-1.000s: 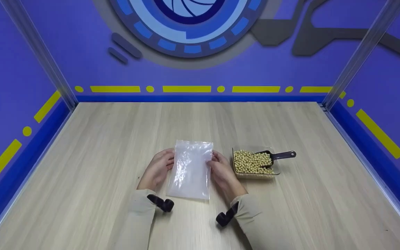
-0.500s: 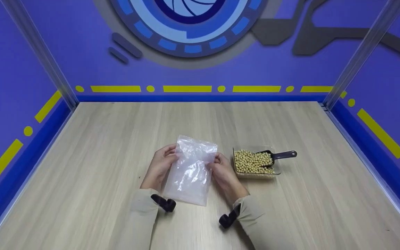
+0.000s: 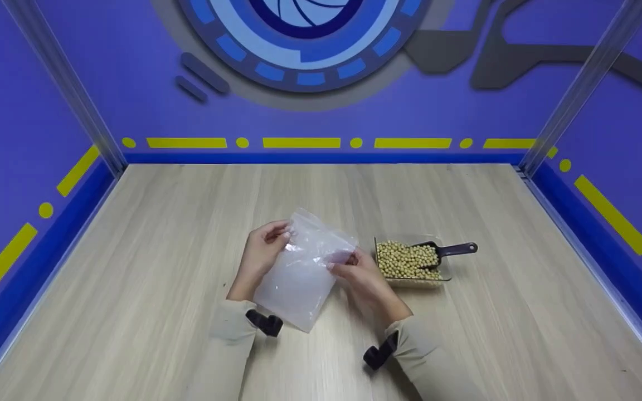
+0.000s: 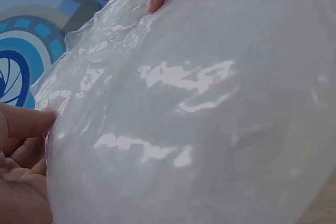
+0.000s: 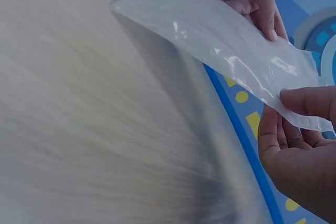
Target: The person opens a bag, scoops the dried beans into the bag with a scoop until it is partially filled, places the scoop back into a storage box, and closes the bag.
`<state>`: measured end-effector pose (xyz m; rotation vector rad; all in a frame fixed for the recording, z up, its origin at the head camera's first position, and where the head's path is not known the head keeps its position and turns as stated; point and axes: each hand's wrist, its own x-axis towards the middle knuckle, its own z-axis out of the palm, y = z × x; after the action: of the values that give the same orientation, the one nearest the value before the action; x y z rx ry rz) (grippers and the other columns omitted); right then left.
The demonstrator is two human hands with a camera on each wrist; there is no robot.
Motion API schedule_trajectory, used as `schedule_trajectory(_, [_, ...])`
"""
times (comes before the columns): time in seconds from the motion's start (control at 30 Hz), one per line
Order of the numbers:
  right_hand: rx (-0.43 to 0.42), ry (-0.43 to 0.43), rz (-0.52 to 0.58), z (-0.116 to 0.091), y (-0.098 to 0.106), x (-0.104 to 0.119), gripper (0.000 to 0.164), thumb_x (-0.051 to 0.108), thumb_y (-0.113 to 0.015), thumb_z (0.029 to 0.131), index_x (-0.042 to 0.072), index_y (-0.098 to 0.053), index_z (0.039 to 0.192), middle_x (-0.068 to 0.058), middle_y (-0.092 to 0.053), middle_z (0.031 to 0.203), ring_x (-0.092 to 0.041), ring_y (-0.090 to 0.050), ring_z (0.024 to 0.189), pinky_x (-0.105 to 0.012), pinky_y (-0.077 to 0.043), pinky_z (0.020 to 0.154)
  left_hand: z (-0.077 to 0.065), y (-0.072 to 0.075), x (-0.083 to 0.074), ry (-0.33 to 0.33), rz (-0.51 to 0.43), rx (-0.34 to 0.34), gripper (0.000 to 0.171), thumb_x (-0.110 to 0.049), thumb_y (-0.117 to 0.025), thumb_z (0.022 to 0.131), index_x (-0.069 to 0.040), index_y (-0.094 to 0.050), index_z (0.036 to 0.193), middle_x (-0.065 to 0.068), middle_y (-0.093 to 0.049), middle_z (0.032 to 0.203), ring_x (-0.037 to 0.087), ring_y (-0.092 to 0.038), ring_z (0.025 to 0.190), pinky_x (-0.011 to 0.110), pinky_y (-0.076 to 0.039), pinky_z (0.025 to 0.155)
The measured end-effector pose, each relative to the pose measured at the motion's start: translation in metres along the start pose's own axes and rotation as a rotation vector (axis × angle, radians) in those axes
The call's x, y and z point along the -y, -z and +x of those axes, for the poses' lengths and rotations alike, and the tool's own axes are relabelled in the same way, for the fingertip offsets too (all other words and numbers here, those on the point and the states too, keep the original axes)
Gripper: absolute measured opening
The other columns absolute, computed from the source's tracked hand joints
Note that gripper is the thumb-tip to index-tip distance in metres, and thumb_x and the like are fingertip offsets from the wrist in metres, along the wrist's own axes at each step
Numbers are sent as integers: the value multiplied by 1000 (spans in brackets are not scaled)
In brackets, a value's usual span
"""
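Note:
A clear plastic zip bag (image 3: 298, 278) hangs flat between both hands in the head view, tilted with its zip end up and to the right. My left hand (image 3: 263, 249) pinches its left edge near the top between thumb and fingers. On the opposite edge, my right hand (image 3: 366, 275) pinches the bag with the thumb on the near face. The right wrist view shows the bag (image 5: 210, 38) raised off the table, with the right thumb above it and the fingers below. In the left wrist view the bag (image 4: 210, 129) fills most of the picture. No contents are visible inside it.
Right of the hands stands a clear plastic box (image 3: 413, 283) of pale yellow beans (image 3: 402, 259). A black scoop (image 3: 455, 249) rests in the beans, its handle jutting over the right side. Blue walls (image 3: 321, 125) enclose the wooden table (image 3: 187, 200) at the back and sides.
The bag has turned clockwise and its zip end has moved up and right. My left hand has shifted up along the edge and now pinches it; the box and scoop have stayed put.

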<state>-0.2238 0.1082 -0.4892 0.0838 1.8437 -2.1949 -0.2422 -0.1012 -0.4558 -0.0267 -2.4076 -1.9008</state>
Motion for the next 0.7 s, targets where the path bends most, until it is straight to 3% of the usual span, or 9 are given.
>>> schedule_trajectory(0.2, [50, 72, -70, -7, 8, 11, 43, 0, -68, 80, -10, -55, 120, -11, -66, 106, -16, -63, 96, -28, -51, 90, 0, 4, -14, -104, 3, 45, 28, -5, -62, 91, -4, -67, 119, 11, -69, 108, 20, -64, 98, 20, -54, 79])
schedule_trajectory(0.43, [99, 98, 47, -13, 19, 26, 40, 3, -63, 88, -12, -52, 124, -5, -65, 106, -12, -63, 98, -25, -52, 90, -2, 8, -23, -217, 47, 132, 26, -4, -61, 91, -4, -68, 116, 11, -69, 105, 19, -64, 93, 15, -51, 75])
schedule_trajectory(0.57, [144, 99, 61, -16, 25, 32, 35, 13, -60, 94, -9, -57, 121, -3, -67, 106, -12, -65, 100, -25, -52, 93, -3, 10, -29, -267, 73, 187, 27, -2, -60, 91, -3, -68, 117, 13, -70, 105, 19, -64, 92, 14, -51, 74])
schedule_trajectory(0.7, [187, 107, 50, -21, 30, 36, 28, 23, -57, 96, 2, -66, 112, -2, -70, 107, -12, -66, 103, -27, -51, 94, -3, 10, -35, -296, 75, 236, 27, -3, -60, 91, -2, -68, 117, 15, -70, 106, 21, -65, 91, 15, -52, 74])
